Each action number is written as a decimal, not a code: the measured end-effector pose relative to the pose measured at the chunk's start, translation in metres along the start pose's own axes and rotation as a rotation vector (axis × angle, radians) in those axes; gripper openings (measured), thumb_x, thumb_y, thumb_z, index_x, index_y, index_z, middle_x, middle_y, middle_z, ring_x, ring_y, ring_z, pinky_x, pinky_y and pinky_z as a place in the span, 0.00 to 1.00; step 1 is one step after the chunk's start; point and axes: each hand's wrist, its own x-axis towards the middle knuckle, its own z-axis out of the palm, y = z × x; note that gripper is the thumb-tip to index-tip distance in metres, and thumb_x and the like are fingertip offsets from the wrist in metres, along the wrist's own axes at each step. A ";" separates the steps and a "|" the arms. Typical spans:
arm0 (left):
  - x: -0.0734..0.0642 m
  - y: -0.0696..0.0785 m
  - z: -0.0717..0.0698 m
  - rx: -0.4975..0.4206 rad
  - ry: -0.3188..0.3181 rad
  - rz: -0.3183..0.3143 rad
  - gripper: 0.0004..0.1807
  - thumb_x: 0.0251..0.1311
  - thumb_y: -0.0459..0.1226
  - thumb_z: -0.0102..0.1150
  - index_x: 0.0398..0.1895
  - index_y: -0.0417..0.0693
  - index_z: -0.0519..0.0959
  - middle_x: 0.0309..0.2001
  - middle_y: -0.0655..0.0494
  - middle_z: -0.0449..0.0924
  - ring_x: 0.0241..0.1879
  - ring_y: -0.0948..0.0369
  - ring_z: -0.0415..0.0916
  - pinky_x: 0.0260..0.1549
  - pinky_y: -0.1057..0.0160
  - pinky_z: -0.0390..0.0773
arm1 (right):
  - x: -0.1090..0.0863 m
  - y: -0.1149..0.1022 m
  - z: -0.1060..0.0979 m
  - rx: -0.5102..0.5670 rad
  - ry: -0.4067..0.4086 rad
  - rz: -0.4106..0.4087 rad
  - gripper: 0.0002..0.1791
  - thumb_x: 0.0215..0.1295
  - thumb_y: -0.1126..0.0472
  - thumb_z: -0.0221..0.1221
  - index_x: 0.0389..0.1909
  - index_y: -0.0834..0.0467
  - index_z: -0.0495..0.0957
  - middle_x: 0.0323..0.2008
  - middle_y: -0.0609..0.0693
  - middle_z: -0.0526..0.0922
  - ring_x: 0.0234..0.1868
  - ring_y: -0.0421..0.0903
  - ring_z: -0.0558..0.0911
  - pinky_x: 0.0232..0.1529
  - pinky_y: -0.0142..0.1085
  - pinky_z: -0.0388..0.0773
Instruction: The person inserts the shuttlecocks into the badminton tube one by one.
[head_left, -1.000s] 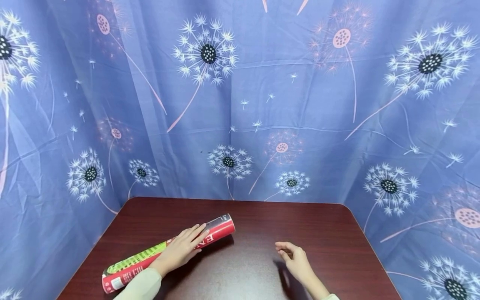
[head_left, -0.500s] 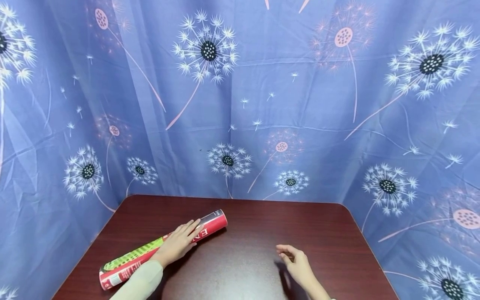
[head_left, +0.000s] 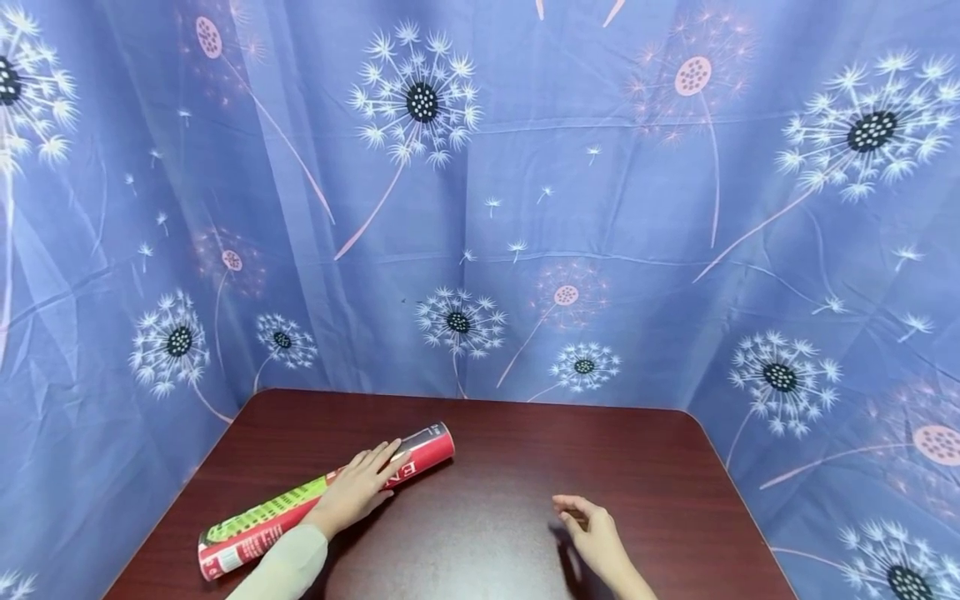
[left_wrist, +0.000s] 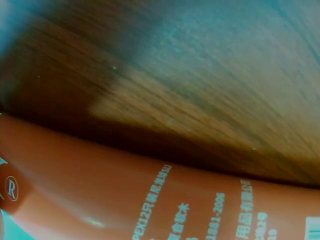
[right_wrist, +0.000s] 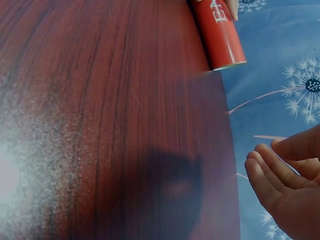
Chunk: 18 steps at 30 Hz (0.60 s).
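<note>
A long cylindrical shuttlecock tube (head_left: 258,529), red with a green band and a dark far end, lies aslant on the left part of the table. My left hand (head_left: 356,492) rests across its upper half, fingers stretched over the top. In the left wrist view the tube's printed red side (left_wrist: 115,185) fills the bottom, and no fingers show there. Over the right part of the table, my right hand (head_left: 596,537) holds nothing, its fingers loosely bent. The right wrist view shows these bent fingers (right_wrist: 270,170) apart from the tube's red end (right_wrist: 220,37).
The dark red-brown wooden table (head_left: 510,450) has rounded far corners. A blue curtain (head_left: 517,192) with dandelion prints hangs behind it and along both sides. Light glares off the near middle of the tabletop.
Between the first frame and the second, the tube and my left hand shifted slightly left and away from me; since then they have stayed still. My right hand has barely moved.
</note>
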 end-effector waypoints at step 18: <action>0.015 0.040 -0.041 0.050 0.211 -0.205 0.31 0.72 0.54 0.40 0.67 0.44 0.68 0.67 0.41 0.65 0.65 0.42 0.62 0.59 0.40 0.63 | 0.008 -0.011 -0.042 -0.379 0.191 -0.247 0.13 0.63 0.70 0.59 0.49 0.65 0.80 0.42 0.58 0.83 0.40 0.51 0.83 0.39 0.47 0.80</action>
